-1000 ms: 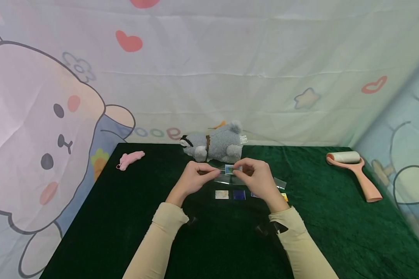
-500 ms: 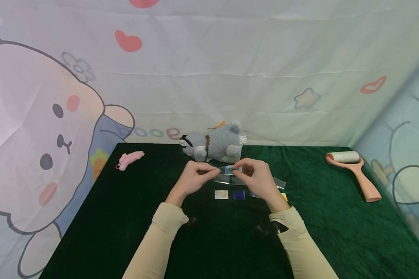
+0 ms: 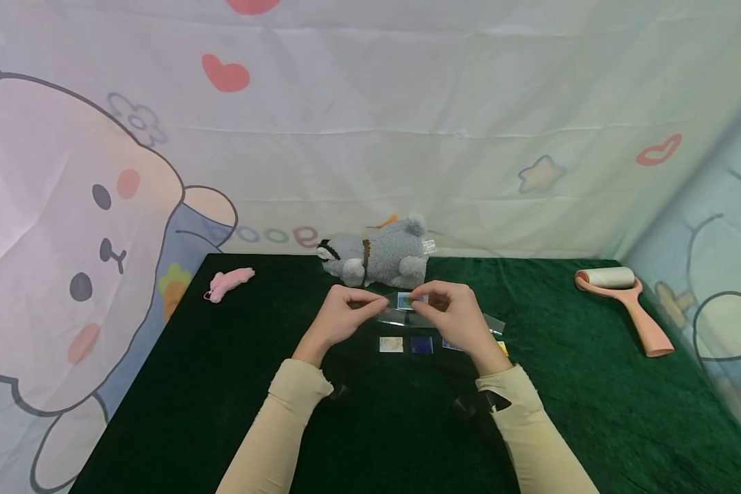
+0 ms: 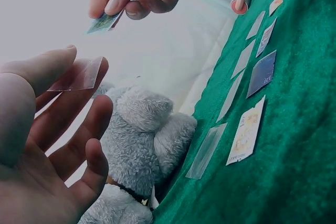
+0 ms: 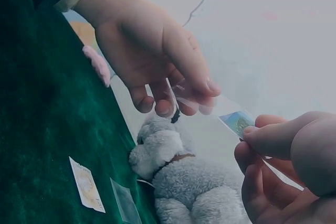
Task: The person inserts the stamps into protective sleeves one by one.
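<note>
In the head view my left hand (image 3: 344, 315) and right hand (image 3: 451, 312) face each other above the table. Between left thumb and index finger I pinch a small clear plastic sleeve (image 4: 84, 77); the other fingers are spread. My right thumb and fingertips pinch a blue-green postage stamp (image 5: 235, 123), partly covered by them. A small gap separates stamp and sleeve. Below lies a row of stamps: a cream one (image 3: 392, 344), a dark blue one (image 3: 422, 345), one partly hidden by my right hand, and an orange-yellow one (image 4: 276, 3). Several clear sleeves (image 4: 207, 150) lie behind them.
A grey plush toy (image 3: 385, 257) lies behind my hands at the table's back edge. To the left is a small pink plush toy (image 3: 230, 283). A lint roller (image 3: 630, 302) with an orange handle lies at the right. Green cloth (image 3: 160, 412) covers the table.
Both hands stay almost in place, still holding the sleeve and the stamp. The sleeve's bright edge near my left fingertips has faded, as if tilted slightly.
</note>
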Demonstrator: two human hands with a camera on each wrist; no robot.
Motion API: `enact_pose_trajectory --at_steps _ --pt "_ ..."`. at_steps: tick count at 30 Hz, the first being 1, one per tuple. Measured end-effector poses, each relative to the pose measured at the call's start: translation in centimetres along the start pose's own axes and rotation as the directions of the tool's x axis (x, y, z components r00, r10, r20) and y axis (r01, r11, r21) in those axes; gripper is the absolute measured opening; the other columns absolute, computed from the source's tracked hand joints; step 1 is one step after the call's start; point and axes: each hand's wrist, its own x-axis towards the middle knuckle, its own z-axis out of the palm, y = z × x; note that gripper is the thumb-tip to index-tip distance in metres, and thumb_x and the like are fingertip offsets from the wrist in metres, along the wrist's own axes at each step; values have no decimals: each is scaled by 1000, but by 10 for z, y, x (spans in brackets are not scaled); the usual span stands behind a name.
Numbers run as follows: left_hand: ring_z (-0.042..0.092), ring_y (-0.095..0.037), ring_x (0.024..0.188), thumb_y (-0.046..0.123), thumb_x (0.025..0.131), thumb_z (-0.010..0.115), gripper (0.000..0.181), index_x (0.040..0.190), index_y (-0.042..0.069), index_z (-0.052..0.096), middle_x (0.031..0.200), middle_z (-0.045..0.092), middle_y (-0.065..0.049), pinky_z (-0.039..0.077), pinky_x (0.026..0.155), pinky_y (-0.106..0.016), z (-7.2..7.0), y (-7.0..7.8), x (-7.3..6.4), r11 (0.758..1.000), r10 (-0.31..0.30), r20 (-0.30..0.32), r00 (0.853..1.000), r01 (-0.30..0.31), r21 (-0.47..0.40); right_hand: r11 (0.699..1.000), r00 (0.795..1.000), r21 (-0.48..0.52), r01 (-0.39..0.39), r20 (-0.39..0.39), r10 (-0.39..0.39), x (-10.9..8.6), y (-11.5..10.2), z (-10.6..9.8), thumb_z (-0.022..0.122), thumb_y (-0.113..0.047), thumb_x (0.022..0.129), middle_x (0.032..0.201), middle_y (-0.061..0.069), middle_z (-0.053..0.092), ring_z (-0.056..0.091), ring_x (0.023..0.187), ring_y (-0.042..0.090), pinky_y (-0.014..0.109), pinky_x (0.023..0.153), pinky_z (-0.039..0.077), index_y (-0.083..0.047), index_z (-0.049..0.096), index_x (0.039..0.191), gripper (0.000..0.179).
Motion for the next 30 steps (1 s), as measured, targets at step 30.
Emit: enact_pose_trajectory --at_steps 30 --pt "73 -22 85 27 102 73 21 114 13 82 97 80 0 60 81 -37 5 9 0 998 34 22 999 -35 56 998 986 41 41 162 -47 0 -4 -1 62 -4 106 113 6 76 71 85 21 31 72 58 -12 77 120 23"
